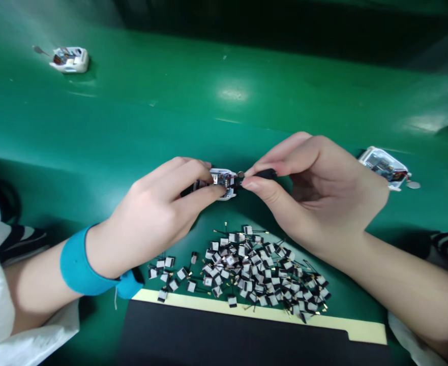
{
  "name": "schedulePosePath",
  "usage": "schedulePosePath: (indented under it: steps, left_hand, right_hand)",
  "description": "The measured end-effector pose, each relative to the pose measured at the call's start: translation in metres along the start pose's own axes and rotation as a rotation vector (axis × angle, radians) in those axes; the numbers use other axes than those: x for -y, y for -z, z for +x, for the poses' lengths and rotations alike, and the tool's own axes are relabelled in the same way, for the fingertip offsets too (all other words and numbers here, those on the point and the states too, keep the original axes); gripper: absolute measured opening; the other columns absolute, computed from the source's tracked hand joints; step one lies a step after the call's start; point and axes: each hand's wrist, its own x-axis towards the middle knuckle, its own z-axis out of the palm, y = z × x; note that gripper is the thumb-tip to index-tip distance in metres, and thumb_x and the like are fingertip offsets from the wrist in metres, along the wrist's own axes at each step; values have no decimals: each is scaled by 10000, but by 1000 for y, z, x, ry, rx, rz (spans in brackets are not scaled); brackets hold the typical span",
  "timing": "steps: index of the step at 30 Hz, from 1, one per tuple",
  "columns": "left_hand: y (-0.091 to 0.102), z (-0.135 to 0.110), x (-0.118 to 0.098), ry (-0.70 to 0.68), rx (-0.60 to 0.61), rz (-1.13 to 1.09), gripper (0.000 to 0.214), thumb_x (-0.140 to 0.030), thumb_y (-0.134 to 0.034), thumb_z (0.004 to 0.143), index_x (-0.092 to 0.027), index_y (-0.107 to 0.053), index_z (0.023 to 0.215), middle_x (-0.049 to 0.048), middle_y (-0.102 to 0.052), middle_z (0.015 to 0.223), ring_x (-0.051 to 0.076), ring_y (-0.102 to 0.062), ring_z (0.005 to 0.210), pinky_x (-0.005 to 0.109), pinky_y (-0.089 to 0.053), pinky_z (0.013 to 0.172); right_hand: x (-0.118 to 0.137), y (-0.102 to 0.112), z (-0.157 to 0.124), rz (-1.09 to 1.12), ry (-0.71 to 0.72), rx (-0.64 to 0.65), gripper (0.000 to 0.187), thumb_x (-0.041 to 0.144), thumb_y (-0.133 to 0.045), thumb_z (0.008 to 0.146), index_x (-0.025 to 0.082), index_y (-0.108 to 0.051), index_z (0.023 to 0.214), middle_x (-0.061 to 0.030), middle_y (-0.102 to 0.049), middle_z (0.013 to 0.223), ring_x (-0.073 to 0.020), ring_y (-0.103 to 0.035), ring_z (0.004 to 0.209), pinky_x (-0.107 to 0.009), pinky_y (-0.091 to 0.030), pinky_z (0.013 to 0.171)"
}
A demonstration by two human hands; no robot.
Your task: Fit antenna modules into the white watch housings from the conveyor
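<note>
My left hand [170, 198] is closed around a small white device housing [229, 194], with its thumb and index finger on the sides. An exposed circuit board [220, 179] shows inside the housing. My right hand [303, 183] pinches a small black piece [265, 174] between thumb and fingertips, right beside the housing's right end. What kind of piece it is I cannot make out. Close to those fingertips is a small round metal disc [241, 175], on the side of the housing where thin wires show. The fingers hide part of both the housing and the black piece.
Below the hands lies a pile of small white-and-black parts [254, 269] with thin leads and gold-coloured tips. A black sheet with a pale yellow edge [254, 312] borders it. Other open white housings sit at the upper left [77, 61] and right [386, 165] of the green tabletop [170, 122].
</note>
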Motion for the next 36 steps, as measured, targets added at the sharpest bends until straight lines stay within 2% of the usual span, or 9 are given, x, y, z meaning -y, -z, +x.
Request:
schedulePosePath:
  steps: [6, 10, 13, 18, 22, 26, 31, 36]
  left_hand:
    - [0, 1, 1, -32, -30, 0, 140, -171, -456, 800, -241, -577, 814, 26, -569, 832, 192, -561, 839, 307, -481, 699]
    - [0, 2, 0, 39, -9, -78, 131, -194, -469, 797, -240, -569, 726, 17, -564, 814, 193, -559, 827, 313, -474, 686]
    - [0, 2, 0, 96, -3, -142, 140, -211, -479, 796, -231, -560, 683, 13, -562, 802, 190, -560, 812, 313, -470, 677]
    - [0, 2, 1, 50, 7, -90, 140, -203, -458, 809, -197, -573, 729, 27, -545, 783, 188, -563, 813, 314, -475, 672]
    - [-2, 1, 1, 50, 17, -100, 197, -200, -404, 833, -168, -577, 746, 21, -516, 777, 179, -566, 850, 336, -484, 715]
    - [-2, 1, -1, -10, 20, 68, 291, -192, -336, 853, -151, -566, 679, 17, -509, 766, 173, -572, 840, 327, -498, 645]
    - [-2, 1, -3, 45, 23, 55, 382, -217, -278, 863, -142, -549, 605, 24, -506, 732, 145, -565, 726, 313, -488, 594]
    - [-3, 3, -2, 101, 4, -40, 323, -229, -336, 841, -167, -544, 601, 9, -499, 706, 169, -580, 760, 332, -498, 637]
  right_hand:
    - [2, 0, 2, -43, 69, 35, 127, 197, -584, 740, 204, -475, 675, 22, -559, 653, -101, -563, 643, -239, -495, 550]
    - [3, 0, 3, -70, 133, 84, 129, 146, -588, 731, 180, -477, 676, 7, -566, 663, -86, -563, 657, -211, -492, 566]
    - [4, 0, 2, -178, 187, 95, 135, 132, -598, 719, 186, -478, 687, 17, -572, 664, -81, -563, 651, -199, -483, 557]
    - [11, 0, 0, -392, 273, 125, 150, 163, -540, 776, 218, -440, 677, 24, -563, 652, -80, -555, 633, -199, -454, 510]
    - [19, -2, -1, -545, 230, 148, 193, 176, -515, 785, 223, -426, 620, 12, -544, 623, -103, -553, 624, -228, -433, 484]
    - [22, -5, 0, -663, 190, 199, 232, 197, -512, 775, 219, -425, 561, 1, -520, 591, -125, -538, 604, -252, -408, 464]
    - [20, -12, 3, -681, 205, 214, 211, 189, -487, 773, 219, -395, 586, -5, -502, 601, -120, -509, 590, -259, -394, 469]
    - [16, -17, 4, -516, 228, 138, 236, 124, -479, 762, 223, -315, 625, 19, -454, 581, -121, -509, 614, -261, -379, 479]
